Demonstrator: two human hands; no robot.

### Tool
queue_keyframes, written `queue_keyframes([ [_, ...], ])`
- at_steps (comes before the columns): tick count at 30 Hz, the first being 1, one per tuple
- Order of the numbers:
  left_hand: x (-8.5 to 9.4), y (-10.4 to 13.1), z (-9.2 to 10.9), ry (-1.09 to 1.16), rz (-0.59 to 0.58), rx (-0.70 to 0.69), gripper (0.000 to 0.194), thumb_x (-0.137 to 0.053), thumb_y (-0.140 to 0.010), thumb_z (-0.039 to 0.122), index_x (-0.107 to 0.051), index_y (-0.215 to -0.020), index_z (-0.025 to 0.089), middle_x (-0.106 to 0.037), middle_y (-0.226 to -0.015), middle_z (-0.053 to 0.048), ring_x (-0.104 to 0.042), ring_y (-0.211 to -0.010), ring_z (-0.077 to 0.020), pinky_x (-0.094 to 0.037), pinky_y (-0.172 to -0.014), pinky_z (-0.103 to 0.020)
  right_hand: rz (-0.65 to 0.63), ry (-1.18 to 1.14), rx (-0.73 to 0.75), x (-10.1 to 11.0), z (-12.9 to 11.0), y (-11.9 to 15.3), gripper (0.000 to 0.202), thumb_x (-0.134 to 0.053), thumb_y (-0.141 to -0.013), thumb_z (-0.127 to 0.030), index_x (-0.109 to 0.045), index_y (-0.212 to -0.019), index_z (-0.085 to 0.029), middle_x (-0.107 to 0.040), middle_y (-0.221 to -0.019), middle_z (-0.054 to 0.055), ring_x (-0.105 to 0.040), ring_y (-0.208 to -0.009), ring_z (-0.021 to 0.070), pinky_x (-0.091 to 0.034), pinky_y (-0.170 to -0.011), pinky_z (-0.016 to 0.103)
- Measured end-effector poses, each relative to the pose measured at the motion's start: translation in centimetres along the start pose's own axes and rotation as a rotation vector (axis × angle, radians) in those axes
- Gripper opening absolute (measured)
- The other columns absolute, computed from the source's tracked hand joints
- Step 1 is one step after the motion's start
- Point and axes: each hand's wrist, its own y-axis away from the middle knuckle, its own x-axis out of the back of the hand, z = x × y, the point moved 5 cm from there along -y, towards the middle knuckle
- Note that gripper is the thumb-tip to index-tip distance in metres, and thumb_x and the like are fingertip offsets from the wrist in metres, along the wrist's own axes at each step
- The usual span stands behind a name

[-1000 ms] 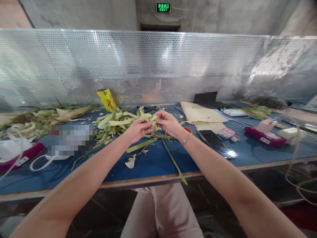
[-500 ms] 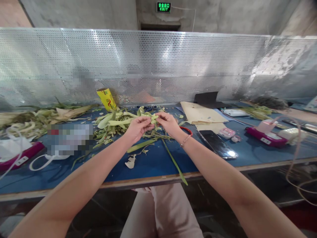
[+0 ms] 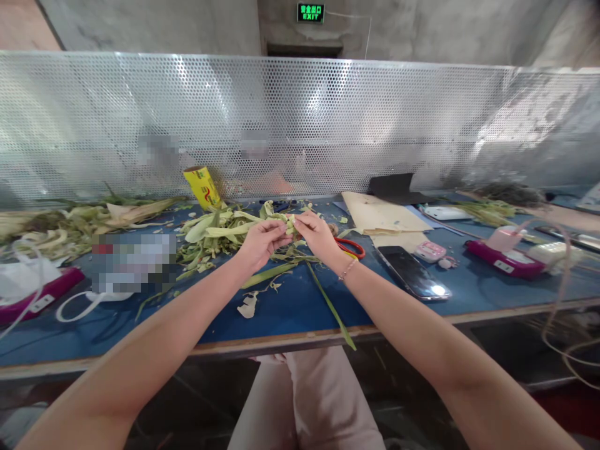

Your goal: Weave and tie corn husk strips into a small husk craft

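My left hand (image 3: 265, 242) and my right hand (image 3: 315, 235) nearly meet over the middle of the table. Both have their fingers closed on a small pale green piece of husk (image 3: 290, 224) between them. A heap of pale green husks (image 3: 220, 231) lies just left of and behind my left hand. Beside my right wrist are the red handles (image 3: 355, 245) of a tool, partly hidden by the hand. One long green strip (image 3: 330, 303) runs from below my hands over the table's front edge.
A yellow tube (image 3: 202, 187) stands behind the heap. On the right lie a black phone (image 3: 413, 272), brown paper (image 3: 387, 214) and a purple power strip (image 3: 506, 259). More husks (image 3: 112, 219) are at the left. A perforated metal screen (image 3: 300, 112) closes the back.
My right hand and wrist have shifted slightly left, so more of the red handles shows. The husk piece between my fingers has turned a little and shows less.
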Motion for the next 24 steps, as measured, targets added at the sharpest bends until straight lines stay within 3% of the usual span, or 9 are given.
queue_keyframes([
  [7,-0.1,0.0,-0.1,-0.050,-0.020,0.006,0.017,-0.070,-0.057,0.021,-0.056,-0.061,0.012,-0.059,-0.053,0.002,-0.058,-0.054,-0.0072,-0.050,-0.064,-0.023,-0.035,-0.268,-0.158,-0.7,1.7,-0.2,0.022,-0.055,-0.070,-0.039,-0.063,-0.075,-0.020,-0.053,-0.078,0.001,-0.047,-0.062,0.0087,-0.040,-0.053,0.022],
  [10,-0.3,0.1,-0.2,-0.075,-0.026,0.001,0.020,-0.071,-0.055,0.022,-0.055,-0.061,0.012,-0.058,-0.054,0.002,-0.057,-0.055,-0.0076,-0.050,-0.066,-0.024,-0.019,-0.291,-0.202,-0.7,2.0,-0.2,0.023,-0.053,-0.070,-0.039,-0.061,-0.076,-0.018,-0.055,-0.072,0.001,-0.046,-0.058,0.0080,-0.039,-0.051,0.021],
  [14,-0.4,0.1,-0.5,-0.132,-0.018,-0.004,0.025,-0.071,-0.056,0.028,-0.052,-0.062,0.013,-0.057,-0.053,0.002,-0.056,-0.054,-0.0076,-0.048,-0.063,-0.024,-0.007,-0.142,-0.157,-0.5,1.7,-0.2,0.020,-0.048,-0.073,-0.036,-0.056,-0.073,-0.017,-0.049,-0.061,-0.002,-0.041,-0.050,0.0067,-0.035,-0.048,0.020],
  [18,-0.3,-0.1,-0.8,-0.205,-0.019,-0.075,0.026,-0.066,-0.061,0.034,-0.051,-0.065,0.014,-0.056,-0.052,0.002,-0.055,-0.053,-0.0077,-0.046,-0.060,-0.023,0.024,-0.031,-0.084,-0.3,1.2,-0.2,0.019,-0.044,-0.077,-0.034,-0.053,-0.075,-0.018,-0.049,-0.064,-0.002,-0.042,-0.052,0.0070,-0.035,-0.051,0.020],
  [24,-0.3,-0.1,-1.0,-0.255,-0.025,-0.119,0.026,-0.063,-0.064,0.036,-0.048,-0.067,0.016,-0.054,-0.052,0.003,-0.052,-0.051,-0.0076,-0.044,-0.057,-0.022,0.010,-0.174,-0.126,-0.3,1.3,-0.3,0.022,-0.044,-0.077,-0.039,-0.050,-0.070,-0.018,-0.045,-0.058,-0.003,-0.041,-0.049,0.0070,-0.035,-0.049,0.021],
])
